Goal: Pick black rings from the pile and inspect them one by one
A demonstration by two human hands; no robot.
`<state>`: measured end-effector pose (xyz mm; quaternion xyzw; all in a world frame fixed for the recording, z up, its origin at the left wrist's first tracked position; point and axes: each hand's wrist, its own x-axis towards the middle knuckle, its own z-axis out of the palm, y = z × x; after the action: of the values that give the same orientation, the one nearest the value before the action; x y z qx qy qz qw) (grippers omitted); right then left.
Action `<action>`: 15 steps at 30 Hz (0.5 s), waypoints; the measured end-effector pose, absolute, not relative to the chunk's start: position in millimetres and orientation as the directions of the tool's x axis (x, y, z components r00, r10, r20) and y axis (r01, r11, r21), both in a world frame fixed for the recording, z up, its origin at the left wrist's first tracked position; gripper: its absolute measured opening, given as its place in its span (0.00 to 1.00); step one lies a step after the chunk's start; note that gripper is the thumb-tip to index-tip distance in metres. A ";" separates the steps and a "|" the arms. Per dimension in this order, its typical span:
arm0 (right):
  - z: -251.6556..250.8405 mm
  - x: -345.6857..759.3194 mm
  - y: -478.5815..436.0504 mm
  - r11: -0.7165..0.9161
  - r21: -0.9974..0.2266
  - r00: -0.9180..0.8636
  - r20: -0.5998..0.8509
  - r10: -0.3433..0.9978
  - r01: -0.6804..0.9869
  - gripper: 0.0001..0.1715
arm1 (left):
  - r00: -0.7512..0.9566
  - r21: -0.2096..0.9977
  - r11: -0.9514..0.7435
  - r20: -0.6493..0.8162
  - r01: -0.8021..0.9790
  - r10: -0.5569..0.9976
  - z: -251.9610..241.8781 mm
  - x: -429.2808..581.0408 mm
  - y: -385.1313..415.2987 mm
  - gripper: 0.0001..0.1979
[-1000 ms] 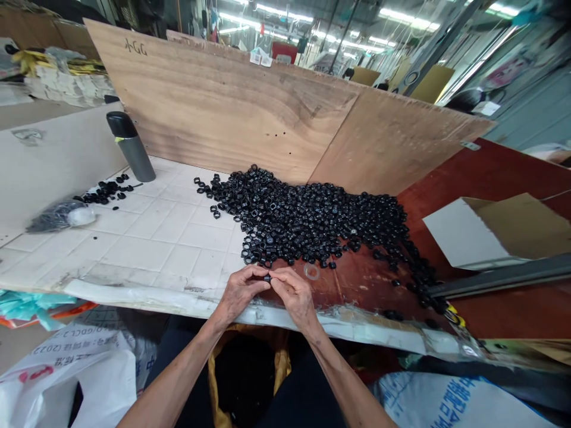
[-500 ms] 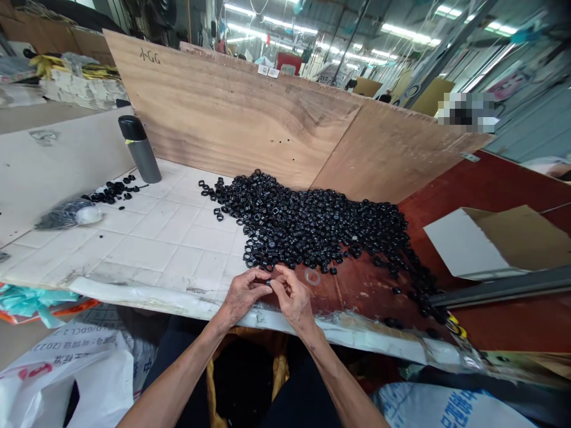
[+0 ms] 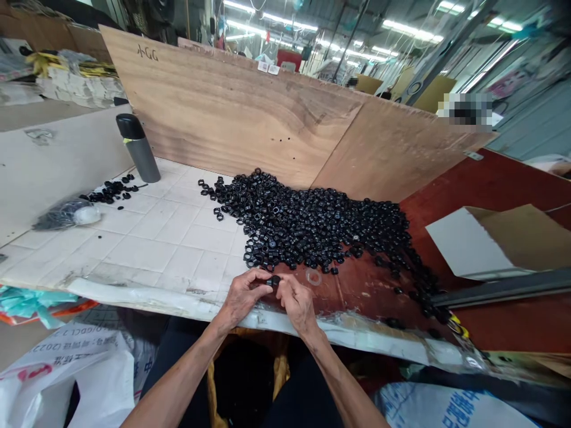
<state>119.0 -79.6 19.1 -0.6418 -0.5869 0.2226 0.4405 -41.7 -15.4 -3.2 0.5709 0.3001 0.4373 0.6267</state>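
A small black ring-like part [image 3: 273, 280] is pinched between the thumb and fingers of my left hand [image 3: 243, 295], just above the table's front edge. My right hand [image 3: 296, 302] is closed beside it, its fingertips at the part's right side; whether they grip it too, or hold some other small piece, I cannot make out. Right beyond my hands spreads a large heap of black ring-like parts [image 3: 303, 223], lying partly on white tiles and partly on a red-brown board. A pale clear ring [image 3: 313, 276] lies just right of my right hand.
A grey bottle [image 3: 145, 157] with a black lid stands at the back left. Near it are loose black pieces [image 3: 109, 191] and a plastic bag [image 3: 60, 214]. Wooden panels [image 3: 232, 113] wall the back. An open cardboard box [image 3: 473, 244] and metal bar [image 3: 504, 288] are at right.
My right hand has moved slightly right, away from the left fingertips, so the black part between them shows more fully. My left hand has stayed nearly in place.
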 end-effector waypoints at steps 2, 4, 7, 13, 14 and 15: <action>18.2 118.2 -80.7 0.075 -0.851 0.189 0.200 0.961 0.520 0.26 | 0.427 0.980 -0.022 0.107 -0.198 0.898 -5.7 -41.2 -15.2 0.12; 15.7 117.6 -80.2 0.075 -0.854 0.173 0.189 0.967 0.514 0.28 | 0.419 0.983 -0.028 0.104 -0.183 0.902 -9.6 -40.3 -14.8 0.13; 9.4 115.8 -78.8 0.060 -0.848 0.176 0.178 0.968 0.527 0.25 | 0.415 0.987 -0.049 0.110 -0.155 0.903 -15.2 -38.6 -13.9 0.13; -1.1 108.7 -112.4 0.049 -0.835 0.429 0.332 0.840 0.549 0.14 | 0.243 0.993 -0.111 0.100 0.034 0.965 -10.6 -37.0 -14.8 0.14; -1.6 109.3 -120.5 0.062 -0.813 0.423 0.365 0.829 0.579 0.14 | 0.197 0.996 -0.080 0.072 0.030 0.978 -9.9 -35.8 -13.7 0.14; -1.9 110.9 -127.3 0.048 -0.798 0.406 0.357 0.841 0.601 0.12 | 0.174 0.998 -0.064 0.058 0.028 0.983 -10.0 -34.3 -11.9 0.15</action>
<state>110.9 -127.3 -1.9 -0.6790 -0.5311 0.1222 0.4919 -34.3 -11.9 -10.0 0.5649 0.4473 0.4614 0.5176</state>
